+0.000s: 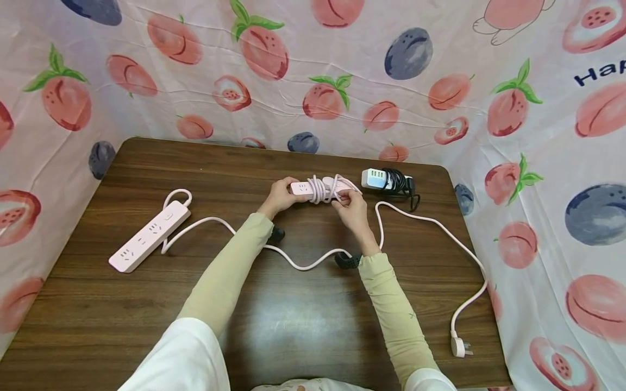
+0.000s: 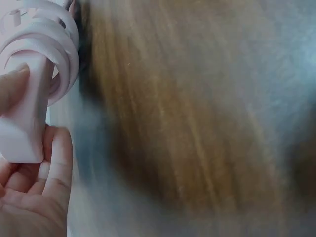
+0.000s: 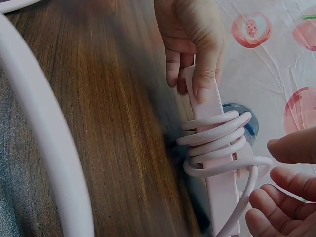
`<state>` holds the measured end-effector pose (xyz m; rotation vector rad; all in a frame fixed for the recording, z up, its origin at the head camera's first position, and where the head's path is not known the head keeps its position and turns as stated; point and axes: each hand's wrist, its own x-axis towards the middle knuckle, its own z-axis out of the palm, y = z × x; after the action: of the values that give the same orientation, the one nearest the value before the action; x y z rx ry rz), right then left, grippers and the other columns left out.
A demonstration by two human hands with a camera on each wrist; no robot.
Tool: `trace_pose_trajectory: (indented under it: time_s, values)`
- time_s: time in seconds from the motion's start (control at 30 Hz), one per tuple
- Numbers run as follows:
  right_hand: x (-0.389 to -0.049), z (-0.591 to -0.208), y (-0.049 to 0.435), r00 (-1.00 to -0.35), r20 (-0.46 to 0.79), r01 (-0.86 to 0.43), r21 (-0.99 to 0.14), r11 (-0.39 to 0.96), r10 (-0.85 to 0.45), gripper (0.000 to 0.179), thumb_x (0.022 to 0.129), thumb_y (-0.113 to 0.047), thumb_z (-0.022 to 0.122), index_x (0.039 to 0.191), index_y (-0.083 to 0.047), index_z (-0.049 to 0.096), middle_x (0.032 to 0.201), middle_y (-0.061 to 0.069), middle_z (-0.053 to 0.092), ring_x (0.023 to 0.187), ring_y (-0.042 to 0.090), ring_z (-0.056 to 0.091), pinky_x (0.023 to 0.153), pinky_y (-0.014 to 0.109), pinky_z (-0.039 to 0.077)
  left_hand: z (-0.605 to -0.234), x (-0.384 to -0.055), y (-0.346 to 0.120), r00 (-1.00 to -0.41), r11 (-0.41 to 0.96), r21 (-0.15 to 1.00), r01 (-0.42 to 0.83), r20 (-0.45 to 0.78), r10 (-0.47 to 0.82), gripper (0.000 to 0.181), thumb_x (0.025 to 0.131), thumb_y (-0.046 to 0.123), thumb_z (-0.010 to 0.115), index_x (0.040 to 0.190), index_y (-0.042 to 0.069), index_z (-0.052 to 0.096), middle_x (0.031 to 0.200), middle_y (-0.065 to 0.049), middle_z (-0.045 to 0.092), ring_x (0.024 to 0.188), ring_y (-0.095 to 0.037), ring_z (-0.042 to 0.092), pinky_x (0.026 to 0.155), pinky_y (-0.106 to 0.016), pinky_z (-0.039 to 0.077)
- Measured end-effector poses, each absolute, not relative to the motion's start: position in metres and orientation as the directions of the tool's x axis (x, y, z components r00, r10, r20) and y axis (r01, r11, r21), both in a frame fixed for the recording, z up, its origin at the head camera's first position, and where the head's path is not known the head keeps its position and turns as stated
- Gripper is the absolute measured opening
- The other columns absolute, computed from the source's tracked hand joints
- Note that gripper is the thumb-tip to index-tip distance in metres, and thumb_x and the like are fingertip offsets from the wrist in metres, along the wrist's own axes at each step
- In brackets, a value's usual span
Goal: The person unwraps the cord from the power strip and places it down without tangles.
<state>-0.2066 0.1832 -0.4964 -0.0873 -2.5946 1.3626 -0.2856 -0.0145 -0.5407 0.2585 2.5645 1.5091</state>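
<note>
In the head view, a pink power strip point(image 1: 301, 188) with its cord point(image 1: 319, 190) wound around its middle is held up over the back of the table. My left hand point(image 1: 282, 196) grips its left end; in the left wrist view the thumb point(image 2: 15, 89) lies on top and the fingers are underneath. At the strip's other end is my right hand point(image 1: 353, 209). The right wrist view shows that hand's thumb point(image 3: 296, 146) and bent fingers apart from each other, with the fingertips beside a hanging loop of cord point(image 3: 247, 195).
A second pink power strip point(image 1: 149, 237) lies at the left, its long cord point(image 1: 303, 268) running under both forearms to a plug point(image 1: 458, 346) at the right front. A white strip point(image 1: 374, 178) wrapped in black cord point(image 1: 395, 179) lies at the back right. Printed cloth point(image 1: 303, 65) encloses the table point(image 1: 293, 336).
</note>
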Motion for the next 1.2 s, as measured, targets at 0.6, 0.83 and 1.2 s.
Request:
trace_pose_trajectory:
  time_s: [0.6, 0.83, 1.2]
  values:
    - [-0.202, -0.484, 0.195, -0.956, 0.196, -0.056, -0.854, 0.517, 0.220, 0.025, 0.079, 0.000, 0.067, 0.103, 0.008, 0.063, 0.097, 0.023, 0.060, 0.085, 0.031, 0.061, 0.067, 0.017, 0.047, -0.541, -0.266, -0.022, -0.993, 0.189, 0.982, 0.004, -0.018, 0.113, 0.045, 0.070, 0.007, 0.081, 0.108, -0.005, 0.062, 0.109, -0.022, 0.063, 0.095, -0.020, 0.061, 0.069, -0.017, 0.048]
    - [-0.195, -0.473, 0.199, -0.950, 0.215, -0.101, -0.896, 0.432, 0.224, 0.024, 0.081, 0.000, 0.066, 0.103, 0.009, 0.062, 0.100, 0.026, 0.058, 0.087, 0.033, 0.061, 0.064, 0.009, 0.042, -0.532, -0.254, -0.025, -0.990, 0.097, 0.994, 0.049, 0.035, 0.139, 0.044, 0.070, 0.000, 0.079, 0.109, -0.008, 0.060, 0.108, -0.024, 0.061, 0.093, -0.017, 0.060, 0.068, -0.013, 0.047]
    - [-0.188, -0.456, 0.199, -0.930, 0.321, -0.222, -0.880, 0.419, 0.181, 0.024, 0.081, 0.003, 0.067, 0.103, 0.011, 0.062, 0.095, 0.025, 0.058, 0.084, 0.032, 0.061, 0.066, 0.008, 0.045, -0.517, -0.239, -0.031, -0.987, -0.028, 0.993, 0.113, 0.115, 0.110, 0.045, 0.071, -0.006, 0.077, 0.112, -0.010, 0.058, 0.094, -0.008, 0.059, 0.079, -0.004, 0.058, 0.066, -0.013, 0.049]
